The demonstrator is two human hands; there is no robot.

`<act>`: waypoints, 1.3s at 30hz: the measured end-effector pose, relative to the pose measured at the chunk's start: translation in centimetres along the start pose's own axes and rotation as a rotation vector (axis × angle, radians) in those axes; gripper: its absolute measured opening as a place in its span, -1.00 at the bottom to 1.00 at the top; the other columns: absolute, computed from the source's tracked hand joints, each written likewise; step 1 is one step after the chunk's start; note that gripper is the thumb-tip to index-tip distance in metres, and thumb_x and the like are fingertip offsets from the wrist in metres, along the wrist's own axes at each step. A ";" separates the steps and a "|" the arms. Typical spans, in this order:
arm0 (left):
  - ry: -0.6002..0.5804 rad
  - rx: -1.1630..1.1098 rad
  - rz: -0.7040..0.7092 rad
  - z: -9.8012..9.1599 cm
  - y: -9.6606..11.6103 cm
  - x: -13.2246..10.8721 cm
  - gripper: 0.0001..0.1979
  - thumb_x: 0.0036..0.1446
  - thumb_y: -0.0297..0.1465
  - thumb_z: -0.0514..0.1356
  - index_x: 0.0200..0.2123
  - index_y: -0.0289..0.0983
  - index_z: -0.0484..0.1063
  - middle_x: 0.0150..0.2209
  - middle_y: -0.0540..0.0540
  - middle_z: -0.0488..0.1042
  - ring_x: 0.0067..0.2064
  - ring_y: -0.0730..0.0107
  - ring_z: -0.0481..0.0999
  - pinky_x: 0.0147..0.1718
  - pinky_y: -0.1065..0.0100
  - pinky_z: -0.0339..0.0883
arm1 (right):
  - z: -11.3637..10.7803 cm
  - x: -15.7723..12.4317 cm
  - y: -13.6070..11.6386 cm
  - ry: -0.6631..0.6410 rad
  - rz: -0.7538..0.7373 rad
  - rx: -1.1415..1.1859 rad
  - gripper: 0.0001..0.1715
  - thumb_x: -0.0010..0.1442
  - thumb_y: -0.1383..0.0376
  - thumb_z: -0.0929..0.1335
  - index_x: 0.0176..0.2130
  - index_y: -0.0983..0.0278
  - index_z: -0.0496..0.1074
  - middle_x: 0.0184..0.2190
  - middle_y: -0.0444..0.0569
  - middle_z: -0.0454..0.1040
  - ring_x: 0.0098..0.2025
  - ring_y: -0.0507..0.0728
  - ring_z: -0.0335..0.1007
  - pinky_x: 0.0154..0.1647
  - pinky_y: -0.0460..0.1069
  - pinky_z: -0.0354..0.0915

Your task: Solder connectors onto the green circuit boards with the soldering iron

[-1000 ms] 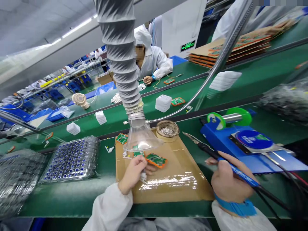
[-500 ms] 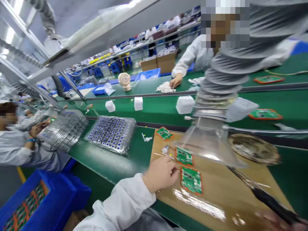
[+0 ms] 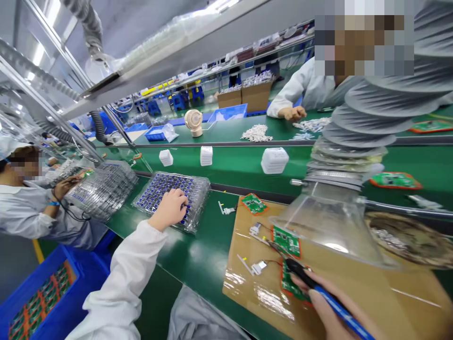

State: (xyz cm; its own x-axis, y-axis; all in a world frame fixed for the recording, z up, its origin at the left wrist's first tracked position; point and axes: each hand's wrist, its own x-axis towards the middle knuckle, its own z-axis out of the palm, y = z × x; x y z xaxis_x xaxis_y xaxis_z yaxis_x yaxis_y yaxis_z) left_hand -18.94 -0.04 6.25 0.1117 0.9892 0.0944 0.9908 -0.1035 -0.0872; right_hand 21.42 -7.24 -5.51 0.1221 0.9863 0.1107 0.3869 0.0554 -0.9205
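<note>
My left hand (image 3: 170, 208) reaches out to the left and rests, fingers curled, on a clear plastic tray of small blue parts (image 3: 166, 191); what its fingers hold, if anything, is hidden. My right hand (image 3: 332, 311) grips a blue-handled soldering iron (image 3: 318, 290), whose tip lies over a green circuit board (image 3: 287, 241) on the brown taped mat (image 3: 318, 283). A second green board (image 3: 290, 285) lies under the iron's black collar. Small white connectors (image 3: 255, 268) lie on the mat beside the boards.
A clear fume-extractor hood (image 3: 329, 222) on a grey ribbed hose (image 3: 368, 127) hangs over the mat. A solder-tip cleaner (image 3: 410, 238) sits at the right. White blocks (image 3: 274, 160) ride the green belt. A person works at left, another across the belt. Blue crate (image 3: 38, 302) below left.
My left hand has left the boards on the mat and moved left onto the tray of blue parts. My right hand brought the iron in over the boards. The view swung left.
</note>
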 end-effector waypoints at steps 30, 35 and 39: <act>-0.416 -1.589 -0.076 5.2 22.9 -0.9 -0.73 0.04 -0.22 0.37 -0.40 -0.33 0.53 -0.47 -0.09 0.59 -0.44 0.41 0.52 -0.39 0.40 0.40 | 0.5 0.1 -1.3 0.124 0.017 0.291 -0.61 0.31 0.10 0.39 0.08 0.17 0.47 -0.17 0.00 0.65 -0.11 0.20 0.62 0.04 0.16 0.50; -0.373 -1.397 0.017 4.7 23.6 -0.8 -0.79 0.10 -0.28 0.29 -0.43 -0.32 0.58 -0.47 -0.07 0.58 -0.49 0.48 0.40 -0.46 0.45 0.27 | 1.5 0.8 -2.1 0.147 0.043 0.468 -0.58 0.17 0.17 0.49 0.01 0.16 0.46 -0.25 -0.06 0.61 -0.30 0.12 0.59 -0.25 0.04 0.56; -0.344 -1.348 0.040 4.8 23.7 -0.9 -0.78 0.13 -0.27 0.27 -0.42 -0.31 0.59 -0.50 -0.04 0.55 -0.52 0.50 0.33 -0.50 0.45 0.18 | 1.3 1.1 -2.6 0.134 0.058 0.487 -0.66 0.18 0.18 0.48 -0.05 0.18 0.48 -0.34 -0.09 0.58 -0.35 0.10 0.56 -0.27 0.01 0.54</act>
State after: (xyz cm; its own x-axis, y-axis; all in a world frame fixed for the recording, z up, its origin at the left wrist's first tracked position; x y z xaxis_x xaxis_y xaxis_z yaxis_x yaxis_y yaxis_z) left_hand 4.03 -2.91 -0.69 0.3122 0.9383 -0.1485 0.3184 0.0439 0.9469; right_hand 19.35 -6.12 -3.44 0.2590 0.9632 0.0721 -0.0909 0.0987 -0.9910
